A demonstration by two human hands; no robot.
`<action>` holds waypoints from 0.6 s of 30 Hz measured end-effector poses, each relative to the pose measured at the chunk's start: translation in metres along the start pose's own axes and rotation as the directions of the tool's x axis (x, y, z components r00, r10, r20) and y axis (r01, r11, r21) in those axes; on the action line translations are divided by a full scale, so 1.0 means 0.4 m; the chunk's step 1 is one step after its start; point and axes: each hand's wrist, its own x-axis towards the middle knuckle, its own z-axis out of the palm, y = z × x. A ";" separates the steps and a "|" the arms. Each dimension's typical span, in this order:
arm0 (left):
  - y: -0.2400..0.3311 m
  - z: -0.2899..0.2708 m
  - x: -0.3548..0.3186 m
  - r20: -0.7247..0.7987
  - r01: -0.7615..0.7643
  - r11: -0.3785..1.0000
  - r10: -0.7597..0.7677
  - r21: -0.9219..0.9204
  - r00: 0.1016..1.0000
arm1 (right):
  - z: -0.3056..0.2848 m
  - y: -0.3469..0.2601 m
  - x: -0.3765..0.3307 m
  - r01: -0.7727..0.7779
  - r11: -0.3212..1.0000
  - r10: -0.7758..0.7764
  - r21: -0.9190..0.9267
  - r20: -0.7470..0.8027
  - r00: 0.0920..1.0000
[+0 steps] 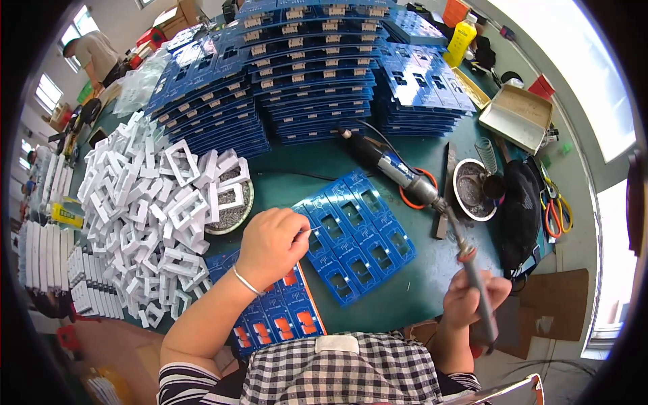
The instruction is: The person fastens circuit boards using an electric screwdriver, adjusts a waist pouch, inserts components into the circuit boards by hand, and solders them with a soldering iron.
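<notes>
My left hand (pixel 273 243) is closed in a pinch over the left edge of a blue circuit board panel (pixel 358 244). A thin, pale wire-like piece (pixel 314 231) sticks out from its fingertips above that panel. Held off to the right, my right hand (pixel 474 297) grips the grey handle of what looks like a soldering iron (pixel 480 300), with a red collar and a metal shaft slanting up and away. The shaft's far end overlaps a dark cylindrical tool (pixel 398 170) on the table. Under my left wrist lies another blue panel (pixel 287 307) with orange-red patches.
Tall stacks of blue panels (pixel 310 88) stand at the back. White plastic frames (pixel 145 216) are heaped on the left, beside a bowl of grey bits (pixel 236 212). To the right are a small bowl (pixel 472 189), a black pouch (pixel 521 209), scissors (pixel 557 212) and a box (pixel 516 115).
</notes>
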 end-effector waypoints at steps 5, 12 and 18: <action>-0.021 0.034 0.025 0.012 -0.033 0.999 0.033 0.027 0.999 | 0.106 -0.002 0.000 -0.430 0.903 0.424 0.010 0.141 0.894; -0.027 0.077 0.061 0.009 -0.097 0.995 0.097 -0.009 0.995 | 0.142 0.026 0.008 -0.623 0.780 0.625 -0.054 0.086 0.776; -0.026 0.089 0.072 0.045 -0.085 0.996 0.085 -0.014 0.995 | 0.155 0.038 0.017 -0.579 0.776 0.620 -0.252 0.134 0.773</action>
